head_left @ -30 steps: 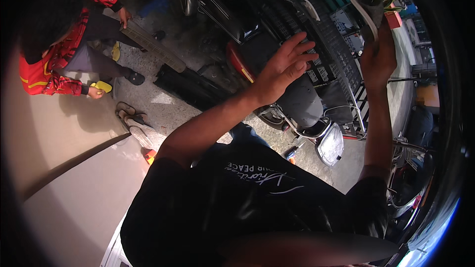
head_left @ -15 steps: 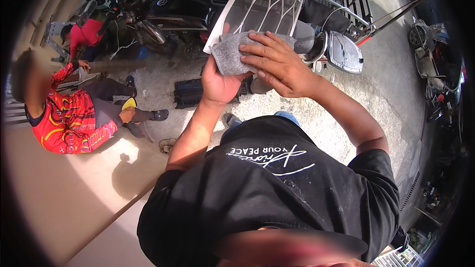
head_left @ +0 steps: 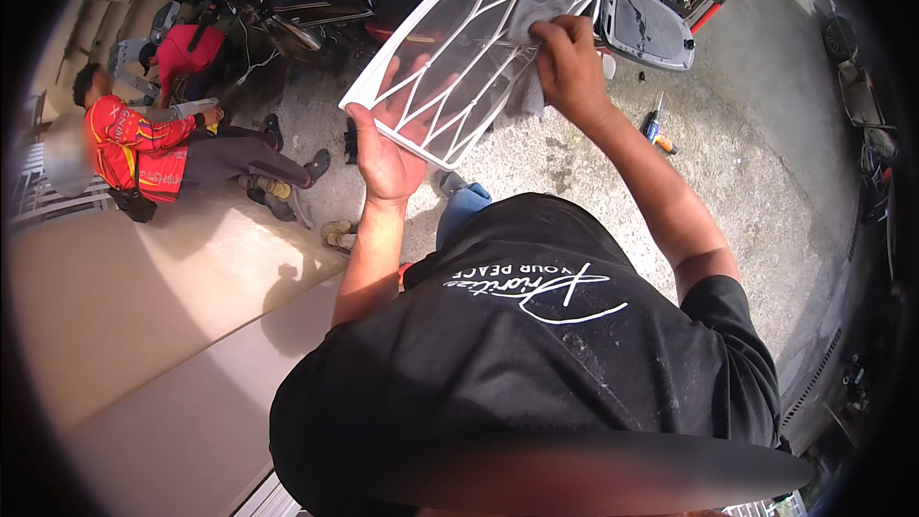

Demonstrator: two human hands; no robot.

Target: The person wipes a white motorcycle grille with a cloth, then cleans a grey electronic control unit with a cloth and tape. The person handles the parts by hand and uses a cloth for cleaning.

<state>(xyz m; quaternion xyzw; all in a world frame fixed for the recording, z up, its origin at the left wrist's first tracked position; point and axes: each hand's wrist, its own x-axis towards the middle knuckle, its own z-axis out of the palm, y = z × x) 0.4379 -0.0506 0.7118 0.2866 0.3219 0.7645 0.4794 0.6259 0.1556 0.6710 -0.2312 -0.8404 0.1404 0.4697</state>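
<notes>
A white-framed mesh panel with a lattice of curved bars (head_left: 469,38) slants up and away in front of my chest. My left hand (head_left: 388,153) holds its near left corner, thumb on the front of the frame. Its spread fingers show through the mesh from behind. At the panel's right side, my right hand (head_left: 571,67) is closed on a crumpled grey cloth (head_left: 532,21), which lies against the bars. Part of the cloth hangs at the panel's right edge; my palm hides some of it.
Right of the panel stands a grey-seated chair (head_left: 646,29). A blue-handled screwdriver (head_left: 654,123) and an orange-handled tool (head_left: 665,145) lie on the concrete. At left are a person in a red-yellow shirt (head_left: 144,139) and another in red (head_left: 190,53). A dark motorcycle (head_left: 321,2) stands behind.
My left hand has gone from the cloth to the panel's corner. The panel now reaches nearer to me. The cloth, bunched in my right hand, has moved up and right onto the lattice.
</notes>
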